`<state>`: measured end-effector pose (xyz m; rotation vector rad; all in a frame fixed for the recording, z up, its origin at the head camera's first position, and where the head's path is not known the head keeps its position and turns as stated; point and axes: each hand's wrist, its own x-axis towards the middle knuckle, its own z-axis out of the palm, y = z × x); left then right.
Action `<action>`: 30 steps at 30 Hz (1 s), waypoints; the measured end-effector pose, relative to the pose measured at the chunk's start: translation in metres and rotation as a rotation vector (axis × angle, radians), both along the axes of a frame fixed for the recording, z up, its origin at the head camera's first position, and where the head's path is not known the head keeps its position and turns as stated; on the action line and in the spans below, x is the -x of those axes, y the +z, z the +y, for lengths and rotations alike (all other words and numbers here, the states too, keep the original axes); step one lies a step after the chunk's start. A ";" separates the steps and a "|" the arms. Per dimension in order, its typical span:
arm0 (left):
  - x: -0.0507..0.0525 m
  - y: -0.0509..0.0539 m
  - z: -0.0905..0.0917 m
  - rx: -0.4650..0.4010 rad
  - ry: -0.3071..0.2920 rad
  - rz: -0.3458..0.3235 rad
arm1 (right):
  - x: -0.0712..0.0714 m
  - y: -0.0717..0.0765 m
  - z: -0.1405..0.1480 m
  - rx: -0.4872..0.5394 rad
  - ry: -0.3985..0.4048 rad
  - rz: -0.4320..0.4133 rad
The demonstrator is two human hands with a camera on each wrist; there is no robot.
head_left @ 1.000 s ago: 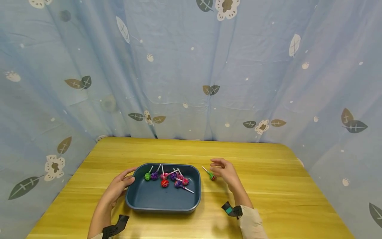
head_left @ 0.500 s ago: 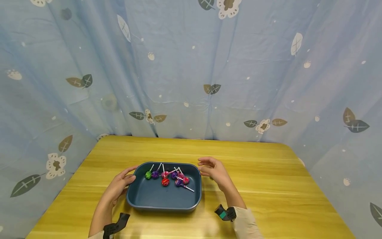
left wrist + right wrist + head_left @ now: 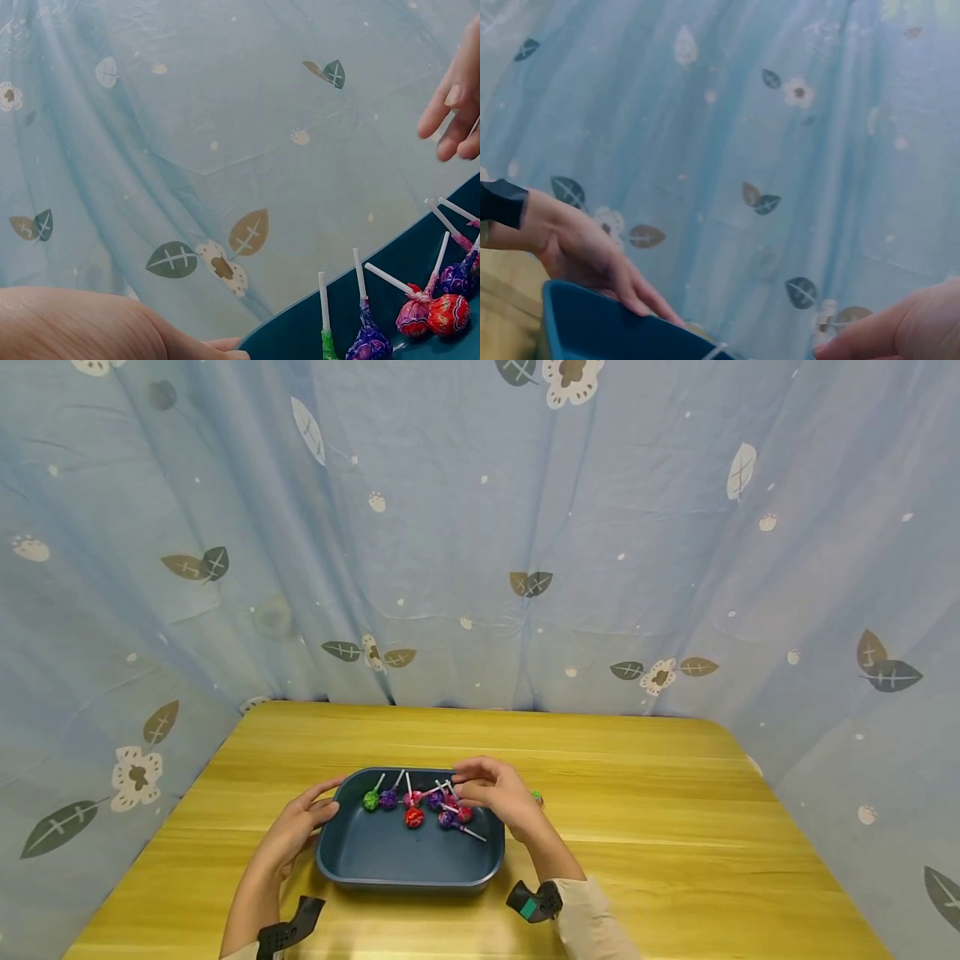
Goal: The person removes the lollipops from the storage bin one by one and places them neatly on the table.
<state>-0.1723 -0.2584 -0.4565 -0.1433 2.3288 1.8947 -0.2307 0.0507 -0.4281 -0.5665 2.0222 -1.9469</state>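
Note:
In the head view my left hand (image 3: 295, 828) touches the left rim of a dark blue tray (image 3: 408, 868), its thumb and fingers lying along the edge. Several wrapped lollipops (image 3: 414, 817) lie in the tray's far half, white sticks pointing various ways. Over the tray's far right corner hovers my right hand (image 3: 501, 793); the left wrist view shows its fingers (image 3: 450, 131) hanging loosely apart above the rim, with nothing visible in them. A green lollipop (image 3: 537, 797) lies on the table right of the tray, mostly hidden behind the right hand.
The tray stands on a yellow wood-grain table (image 3: 660, 827). A blue curtain (image 3: 465, 552) with leaf and flower prints hangs behind it and along both sides. A black band (image 3: 536, 902) circles the right wrist.
My right hand has moved left, from beside the green lollipop on the table to above the tray's far right corner. My left hand stays at the tray's left rim.

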 end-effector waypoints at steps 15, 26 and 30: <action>0.001 -0.001 0.001 0.000 0.013 0.001 | -0.001 -0.008 -0.040 -0.093 0.057 -0.051; 0.001 -0.001 0.001 0.022 0.009 -0.001 | 0.000 -0.012 -0.050 -0.158 0.069 -0.055; 0.002 -0.001 0.001 0.031 0.004 0.003 | 0.001 -0.010 -0.053 -0.181 0.057 -0.046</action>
